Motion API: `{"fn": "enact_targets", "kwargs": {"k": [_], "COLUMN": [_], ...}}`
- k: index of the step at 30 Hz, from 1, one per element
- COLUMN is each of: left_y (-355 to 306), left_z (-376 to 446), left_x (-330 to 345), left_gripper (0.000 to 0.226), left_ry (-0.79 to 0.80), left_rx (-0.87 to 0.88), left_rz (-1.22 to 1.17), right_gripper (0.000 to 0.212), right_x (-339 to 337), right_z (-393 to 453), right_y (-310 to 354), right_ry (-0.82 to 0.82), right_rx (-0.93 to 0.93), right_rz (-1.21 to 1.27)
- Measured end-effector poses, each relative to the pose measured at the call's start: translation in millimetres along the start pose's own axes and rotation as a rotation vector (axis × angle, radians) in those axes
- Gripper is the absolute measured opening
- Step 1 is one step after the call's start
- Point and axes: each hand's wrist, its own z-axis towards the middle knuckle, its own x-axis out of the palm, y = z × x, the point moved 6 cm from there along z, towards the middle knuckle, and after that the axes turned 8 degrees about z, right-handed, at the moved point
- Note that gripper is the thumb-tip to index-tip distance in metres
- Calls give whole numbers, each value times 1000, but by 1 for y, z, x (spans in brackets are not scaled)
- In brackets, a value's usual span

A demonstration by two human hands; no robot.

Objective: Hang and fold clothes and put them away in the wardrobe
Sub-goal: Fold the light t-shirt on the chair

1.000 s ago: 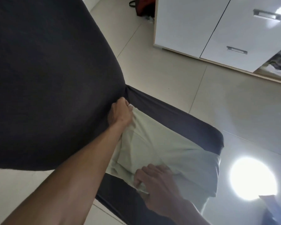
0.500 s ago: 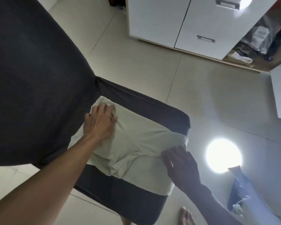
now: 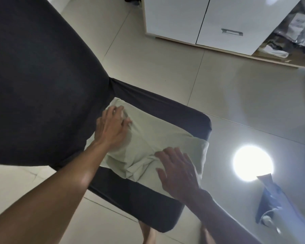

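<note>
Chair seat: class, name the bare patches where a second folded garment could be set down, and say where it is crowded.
Bare dark strips of the chair seat lie nearest the person, below the pale green garment, and along the far edge toward the white wardrobe. The middle is crowded: left hand and right hand press flat on the garment.

A home is showing here, probably a bedroom. A white wardrobe (image 3: 209,20) with metal handles is standing on a pale tiled floor (image 3: 165,67), its open side showing what look like folded clothes (image 3: 276,52), blurred. A dark fabric chair (image 3: 148,199) is sitting nearby, and bare feet (image 3: 149,235) are showing below.
</note>
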Motion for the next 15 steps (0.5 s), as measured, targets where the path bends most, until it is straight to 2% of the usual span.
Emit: {"fn": "enact_targets", "kwargs": {"k": [2, 4, 6, 8, 11, 13, 15], "left_y": [9, 14, 21, 23, 28, 35, 42], "left_z": [-14, -30, -48, -66, -87, -95, -98], "left_x": [-6, -11, -14, -15, -6, 1, 5], "left_gripper": [36, 26, 21, 28, 46, 63, 74], "left_ry": [-26, -42, -25, 20, 155, 226, 223], "left_rx": [10, 70, 136, 239, 384, 416, 397], "left_rz": [-39, -43, -78, -95, 4, 74, 60], "right_gripper": [63, 70, 51, 29, 19, 17, 18], "right_x": [17, 36, 46, 47, 39, 28, 17], "right_z": [12, 19, 27, 33, 37, 38, 39], "right_y": [27, 47, 57, 53, 34, 22, 13], "right_ry": [101, 202, 236, 240, 316, 279, 216], "right_rx": [-116, -197, -255, -249, -24, 160, 267], "right_rz": [-8, -46, -110, -92, 293, 547, 665]}}
